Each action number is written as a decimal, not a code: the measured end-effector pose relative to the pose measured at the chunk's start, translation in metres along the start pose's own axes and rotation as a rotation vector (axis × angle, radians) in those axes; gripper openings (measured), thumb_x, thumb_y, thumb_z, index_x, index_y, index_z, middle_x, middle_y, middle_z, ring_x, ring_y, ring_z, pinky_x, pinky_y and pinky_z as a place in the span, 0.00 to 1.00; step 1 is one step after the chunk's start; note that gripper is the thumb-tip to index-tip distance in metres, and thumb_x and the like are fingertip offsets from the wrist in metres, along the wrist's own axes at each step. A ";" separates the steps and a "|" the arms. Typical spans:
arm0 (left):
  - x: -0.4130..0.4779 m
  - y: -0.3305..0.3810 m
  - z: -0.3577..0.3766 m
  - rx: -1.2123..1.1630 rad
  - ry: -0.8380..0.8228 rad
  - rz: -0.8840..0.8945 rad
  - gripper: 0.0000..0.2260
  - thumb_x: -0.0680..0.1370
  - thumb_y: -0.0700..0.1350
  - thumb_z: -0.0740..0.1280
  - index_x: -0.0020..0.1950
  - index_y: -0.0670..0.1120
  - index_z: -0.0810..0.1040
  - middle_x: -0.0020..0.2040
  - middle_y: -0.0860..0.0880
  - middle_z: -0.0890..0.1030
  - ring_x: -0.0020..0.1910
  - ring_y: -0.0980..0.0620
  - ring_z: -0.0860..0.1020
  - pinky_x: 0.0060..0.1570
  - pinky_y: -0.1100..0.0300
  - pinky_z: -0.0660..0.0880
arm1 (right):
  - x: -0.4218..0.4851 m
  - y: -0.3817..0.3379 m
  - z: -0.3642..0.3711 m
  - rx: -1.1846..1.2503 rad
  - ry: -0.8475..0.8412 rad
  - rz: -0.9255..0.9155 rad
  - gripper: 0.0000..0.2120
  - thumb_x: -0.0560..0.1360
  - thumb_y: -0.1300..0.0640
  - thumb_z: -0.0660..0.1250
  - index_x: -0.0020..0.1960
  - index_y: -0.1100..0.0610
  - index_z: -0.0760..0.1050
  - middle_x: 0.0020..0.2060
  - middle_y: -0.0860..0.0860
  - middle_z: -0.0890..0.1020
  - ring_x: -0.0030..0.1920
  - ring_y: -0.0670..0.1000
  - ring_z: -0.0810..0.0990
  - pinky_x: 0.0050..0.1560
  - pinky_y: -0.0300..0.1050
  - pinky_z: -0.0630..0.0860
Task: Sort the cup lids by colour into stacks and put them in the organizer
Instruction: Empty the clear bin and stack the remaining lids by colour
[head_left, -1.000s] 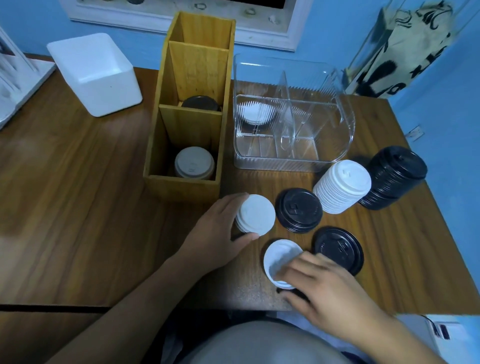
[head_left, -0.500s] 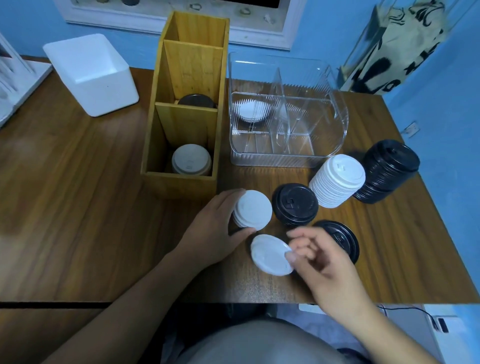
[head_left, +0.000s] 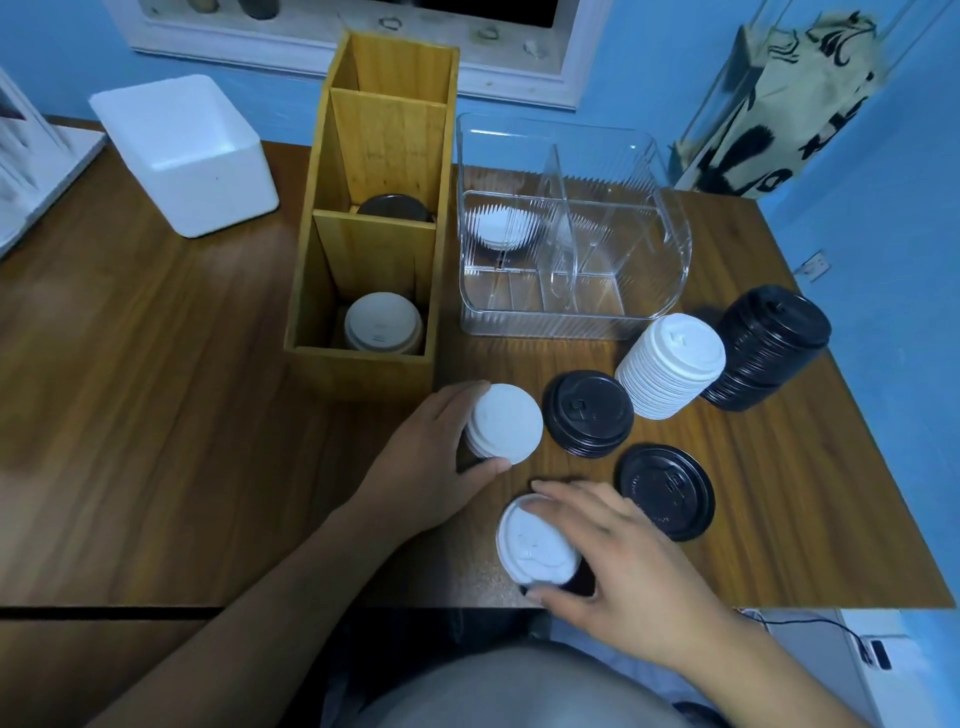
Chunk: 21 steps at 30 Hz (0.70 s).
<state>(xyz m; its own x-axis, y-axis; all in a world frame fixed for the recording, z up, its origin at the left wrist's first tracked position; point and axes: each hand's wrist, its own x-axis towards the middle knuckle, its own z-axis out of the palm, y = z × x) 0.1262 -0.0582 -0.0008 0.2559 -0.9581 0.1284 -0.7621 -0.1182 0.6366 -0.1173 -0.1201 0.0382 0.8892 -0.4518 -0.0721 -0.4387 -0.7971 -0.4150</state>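
Observation:
My left hand (head_left: 415, 462) grips a short stack of white lids (head_left: 506, 423) standing on the table. My right hand (head_left: 618, 566) holds a single white lid (head_left: 535, 540) near the table's front edge, fingers over its right side; something dark shows beneath it. A small black lid stack (head_left: 589, 413) and a single black lid (head_left: 667, 491) lie to the right. Behind them lean a tall white stack (head_left: 670, 364) and a tall black stack (head_left: 769, 345). The wooden organizer (head_left: 363, 358) holds a white lid (head_left: 382, 322) in front and a dark lid (head_left: 395, 208) behind.
A clear plastic divided bin (head_left: 571, 317) with white lids (head_left: 501, 228) inside stands right of the wooden organizer. A white foam box (head_left: 187, 156) sits at the back left. The table's front edge (head_left: 779, 605) runs just below my right hand.
My right hand lifted the single white lid, turned it over, and brought it back down near the front edge. My left hand stayed on the short white stack.

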 end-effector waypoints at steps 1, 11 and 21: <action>0.000 0.000 0.000 0.003 -0.001 -0.003 0.37 0.74 0.59 0.75 0.78 0.51 0.65 0.75 0.54 0.70 0.72 0.57 0.67 0.67 0.71 0.59 | 0.000 0.001 0.002 -0.017 -0.015 -0.011 0.32 0.72 0.35 0.69 0.72 0.45 0.69 0.72 0.38 0.70 0.71 0.44 0.68 0.66 0.46 0.73; 0.000 -0.001 0.002 -0.008 0.008 0.005 0.41 0.72 0.58 0.77 0.79 0.48 0.63 0.75 0.51 0.72 0.72 0.55 0.69 0.68 0.63 0.66 | 0.063 0.010 -0.049 0.054 0.232 -0.007 0.33 0.70 0.38 0.75 0.71 0.51 0.74 0.67 0.43 0.76 0.66 0.48 0.73 0.68 0.42 0.69; 0.001 -0.002 0.005 -0.059 0.003 -0.023 0.45 0.73 0.60 0.75 0.82 0.49 0.56 0.77 0.53 0.68 0.74 0.58 0.65 0.70 0.67 0.58 | 0.119 0.012 -0.043 -0.167 -0.039 -0.055 0.33 0.69 0.35 0.73 0.70 0.45 0.71 0.63 0.44 0.76 0.65 0.49 0.73 0.75 0.51 0.59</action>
<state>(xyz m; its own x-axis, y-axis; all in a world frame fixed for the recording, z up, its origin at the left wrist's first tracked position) 0.1250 -0.0598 -0.0063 0.2748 -0.9545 0.1160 -0.7195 -0.1241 0.6833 -0.0223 -0.2010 0.0633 0.9155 -0.3922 -0.0898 -0.4016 -0.8773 -0.2629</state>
